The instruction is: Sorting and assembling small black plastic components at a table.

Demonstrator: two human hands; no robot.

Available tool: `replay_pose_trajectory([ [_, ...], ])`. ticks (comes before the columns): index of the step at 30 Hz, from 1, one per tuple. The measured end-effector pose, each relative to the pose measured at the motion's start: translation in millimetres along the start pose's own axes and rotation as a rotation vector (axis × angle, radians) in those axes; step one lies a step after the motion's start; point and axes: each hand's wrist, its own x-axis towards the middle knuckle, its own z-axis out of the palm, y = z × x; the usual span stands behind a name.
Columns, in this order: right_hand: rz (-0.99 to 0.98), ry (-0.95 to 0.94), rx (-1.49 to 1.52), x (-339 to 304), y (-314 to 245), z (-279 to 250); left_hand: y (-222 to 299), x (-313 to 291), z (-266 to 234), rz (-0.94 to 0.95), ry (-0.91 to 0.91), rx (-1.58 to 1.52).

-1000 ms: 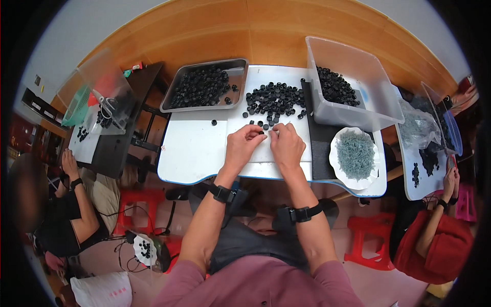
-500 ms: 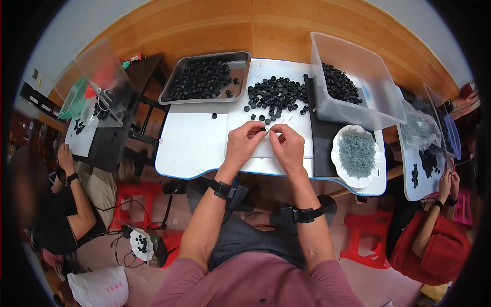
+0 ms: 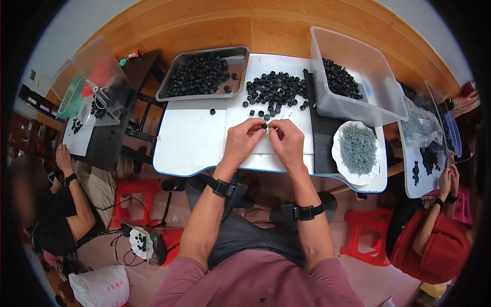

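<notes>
The left grip [image 3: 244, 140] pinches a black cap [image 3: 264, 126] above the worktop [image 3: 189, 138]; the right grip [image 3: 287, 143] is narrow just beside it, though I cannot tell whether it holds anything. The cap looks light, stiff, hard to break and perhaps slightly slick, so its side wall seems the best hold. The worktop's curved blue edge runs beneath the wrists. The widest room lies leftward, around a lone cap [image 3: 212, 111]; rightward come a dark mat [image 3: 323, 148] and a plate [image 3: 360, 179] of green pieces [image 3: 358, 146]. Farther off, loose caps [image 3: 276, 89] crowd between the tray's [image 3: 238, 66] rim and the bin's [image 3: 353, 110] tall wall.
</notes>
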Motion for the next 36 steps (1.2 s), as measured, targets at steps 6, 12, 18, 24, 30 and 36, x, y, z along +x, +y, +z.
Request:
replay_pose_trajectory([
  [6, -0.013, 0.003, -0.003, -0.3, 1.0, 0.7, 0.5, -0.9, 0.8, -0.008, 0.004, -0.002],
  [12, -0.042, 0.001, -0.020, -1.1, 1.6, 2.3, 1.1, -3.0, 3.3, 0.008, 0.033, 0.027],
  [18, -0.053, 0.010, -0.032, -1.7, 0.3, 2.9, 2.5, -4.3, 5.0, 0.075, 0.084, 0.103],
  [24, -0.062, 0.009, -0.037, -2.0, 2.4, 4.6, 0.2, -5.0, 7.8, 0.116, 0.101, 0.164],
  [30, -0.121, 0.020, -0.083, -3.1, 4.0, 6.2, 2.6, -5.8, 10.0, 0.342, 0.153, 0.381],
  [36, -0.150, 0.020, -0.102, -3.9, 2.2, 6.4, 0.0, -5.7, 7.8, 0.312, 0.137, 0.373],
])
